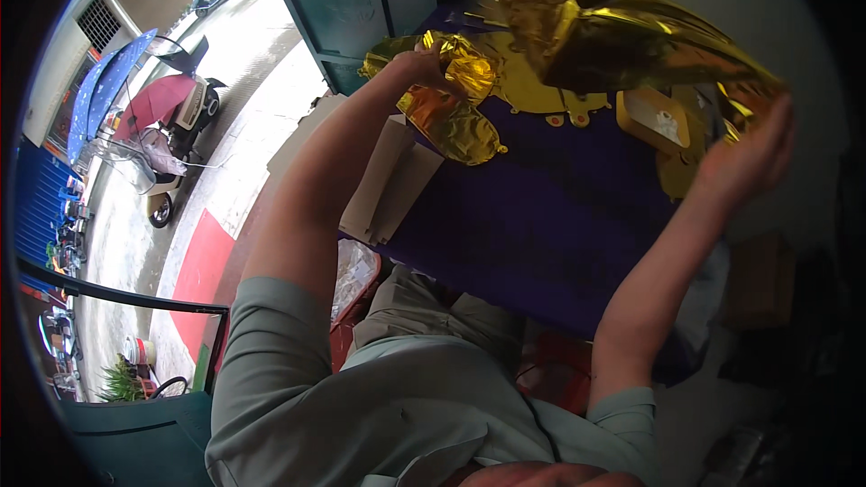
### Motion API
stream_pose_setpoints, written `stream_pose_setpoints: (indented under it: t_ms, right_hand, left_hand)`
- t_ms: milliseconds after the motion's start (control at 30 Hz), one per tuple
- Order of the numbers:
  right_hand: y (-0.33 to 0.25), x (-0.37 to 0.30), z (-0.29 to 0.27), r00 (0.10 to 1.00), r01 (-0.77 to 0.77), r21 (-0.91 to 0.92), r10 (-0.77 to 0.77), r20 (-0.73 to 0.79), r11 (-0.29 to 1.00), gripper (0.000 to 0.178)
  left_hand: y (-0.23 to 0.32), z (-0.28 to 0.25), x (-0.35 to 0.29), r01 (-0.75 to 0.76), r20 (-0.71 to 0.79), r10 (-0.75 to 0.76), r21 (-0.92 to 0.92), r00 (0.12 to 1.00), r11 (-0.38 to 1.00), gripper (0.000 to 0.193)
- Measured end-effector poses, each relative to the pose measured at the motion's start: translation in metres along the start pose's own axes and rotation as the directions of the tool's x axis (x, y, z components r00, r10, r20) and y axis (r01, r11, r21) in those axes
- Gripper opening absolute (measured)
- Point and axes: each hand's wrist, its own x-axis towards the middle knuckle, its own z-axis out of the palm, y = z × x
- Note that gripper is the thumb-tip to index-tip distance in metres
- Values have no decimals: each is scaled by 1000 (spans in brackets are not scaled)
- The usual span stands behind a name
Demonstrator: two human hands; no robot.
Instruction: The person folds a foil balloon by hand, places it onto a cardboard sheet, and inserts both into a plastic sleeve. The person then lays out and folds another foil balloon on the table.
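Observation:
Raised at the right, my right hand [749,158] is closed on the end of a long, shiny gold foil sheet [649,41]. The sheet stretches up and left through the air, creased and bent over at its far end. At the far left of the table my left hand [431,70] is closed on a crumpled gold foil piece [456,126], whose rounded end hangs toward the purple cloth. The fingertips are partly hidden by the foil. Beyond the hands lies a flat yellow-gold piece [541,90] with small round tabs on its near edge.
A purple cloth [550,207] covers the table. An open yellow box [654,117] with white bits stands at its right, a cardboard piece [388,180] at its left edge. A green metal door [352,0] rises behind. Outside at left, a scooter [180,122] is parked.

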Motion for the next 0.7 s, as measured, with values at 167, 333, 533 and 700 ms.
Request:
stream_pose_setpoints:
  t_ms: [167,333,533,700]
  right_hand:
    - [-28,-7,-12,998,10,-105,-3,67,994,32]
    - [8,-25,-66,929,-19,-333,140,344,943,30]
    - [-11,-56,-158,820,-54,-670,416,394,740,26]
    - [-50,-94,-202,705,-106,-675,534,467,730,22]
  left_hand:
    - [-10,3,2,-11,6,10,27,1000,1000,153]
    - [29,4,-21,-149,-107,163,134,981,980,115]
    - [99,5,-109,-312,166,435,-483,885,818,83]
    - [93,34,-148,-440,41,468,-278,883,854,76]
